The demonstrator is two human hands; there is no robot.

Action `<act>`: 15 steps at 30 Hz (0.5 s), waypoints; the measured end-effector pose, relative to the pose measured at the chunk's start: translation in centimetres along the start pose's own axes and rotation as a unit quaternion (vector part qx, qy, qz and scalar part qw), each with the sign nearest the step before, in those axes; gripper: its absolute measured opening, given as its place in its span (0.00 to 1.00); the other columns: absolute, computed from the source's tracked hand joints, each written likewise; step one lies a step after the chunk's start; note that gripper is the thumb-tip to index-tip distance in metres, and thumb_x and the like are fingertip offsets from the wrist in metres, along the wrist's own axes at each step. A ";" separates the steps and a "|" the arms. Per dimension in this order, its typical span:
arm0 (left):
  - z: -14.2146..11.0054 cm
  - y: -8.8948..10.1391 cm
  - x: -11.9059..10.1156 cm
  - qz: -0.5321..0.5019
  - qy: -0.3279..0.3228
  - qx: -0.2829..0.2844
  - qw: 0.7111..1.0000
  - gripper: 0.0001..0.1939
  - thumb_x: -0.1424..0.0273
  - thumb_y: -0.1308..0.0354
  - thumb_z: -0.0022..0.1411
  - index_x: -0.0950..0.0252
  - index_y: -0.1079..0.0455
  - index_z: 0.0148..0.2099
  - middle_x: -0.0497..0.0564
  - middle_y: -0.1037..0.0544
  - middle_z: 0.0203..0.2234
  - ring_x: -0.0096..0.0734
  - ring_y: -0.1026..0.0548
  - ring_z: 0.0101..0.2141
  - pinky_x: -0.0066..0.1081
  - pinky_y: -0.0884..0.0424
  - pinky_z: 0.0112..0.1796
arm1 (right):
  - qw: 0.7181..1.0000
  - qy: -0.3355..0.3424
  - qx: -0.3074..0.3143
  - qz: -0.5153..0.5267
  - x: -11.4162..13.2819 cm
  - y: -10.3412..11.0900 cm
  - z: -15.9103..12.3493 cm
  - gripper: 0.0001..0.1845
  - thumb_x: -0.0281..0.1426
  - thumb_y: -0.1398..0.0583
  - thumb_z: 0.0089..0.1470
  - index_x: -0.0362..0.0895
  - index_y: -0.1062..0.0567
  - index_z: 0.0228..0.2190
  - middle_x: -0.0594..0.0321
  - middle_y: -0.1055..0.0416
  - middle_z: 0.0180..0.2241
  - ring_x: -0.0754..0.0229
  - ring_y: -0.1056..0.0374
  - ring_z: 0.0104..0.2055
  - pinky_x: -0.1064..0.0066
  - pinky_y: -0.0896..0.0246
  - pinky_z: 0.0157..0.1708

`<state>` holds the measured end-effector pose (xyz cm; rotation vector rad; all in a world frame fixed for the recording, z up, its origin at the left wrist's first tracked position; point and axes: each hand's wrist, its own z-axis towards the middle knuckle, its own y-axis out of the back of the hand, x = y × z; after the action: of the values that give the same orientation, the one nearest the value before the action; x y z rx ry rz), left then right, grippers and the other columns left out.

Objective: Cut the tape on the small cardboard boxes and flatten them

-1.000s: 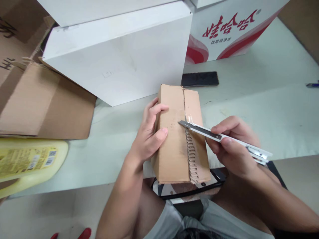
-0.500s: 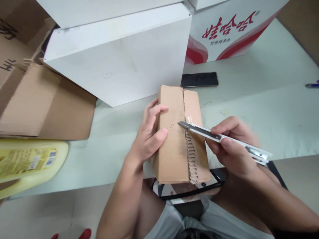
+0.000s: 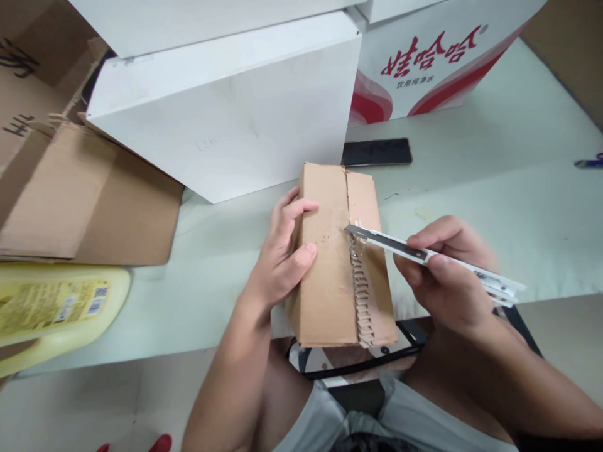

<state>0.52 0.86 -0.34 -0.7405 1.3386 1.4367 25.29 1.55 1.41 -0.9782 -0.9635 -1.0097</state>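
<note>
A small brown cardboard box point(image 3: 325, 282) sits at the table's front edge, with a torn, ridged seam running along its top. My left hand point(image 3: 282, 251) grips the box's left side, thumb and fingertips resting on the top face. In my right hand point(image 3: 447, 270) is a white utility knife point(image 3: 400, 245), its blade out and pointing left. The blade tip lies at the seam, by a loose bit of clear tape point(image 3: 360, 235). Whether the tip touches the cardboard I cannot tell.
Behind the box stand a large white box point(image 3: 226, 119) and a white-and-red carton point(image 3: 424, 69). A black phone point(image 3: 377, 152) lies just beyond it. Leftward are an open cardboard box point(image 3: 94, 201) and a yellow jug point(image 3: 61, 307). A pen point(image 3: 588, 163) lies far right on the pale table point(image 3: 494, 188).
My right hand has drawn the knife slightly to the right, so its tip has moved from the box's top face back to the seam. My left hand and the box stay put.
</note>
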 end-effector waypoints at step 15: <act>0.1 0.1 0.1 0.012 -0.010 0.003 1.000 0.25 0.53 0.49 0.69 0.45 0.42 0.66 0.51 0.45 0.72 0.59 0.43 0.71 0.65 0.41 0.68 | 0.989 -0.005 -0.027 -0.147 -0.6 1.6 -0.5 0.06 0.39 0.34 0.63 0.53 0.24 0.37 0.68 0.36 0.23 0.61 0.47 0.20 0.63 0.56 0.20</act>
<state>0.42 1.04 -0.41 -0.7062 1.3395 1.4551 26.79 1.57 0.40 -0.9026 -1.1154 -1.2833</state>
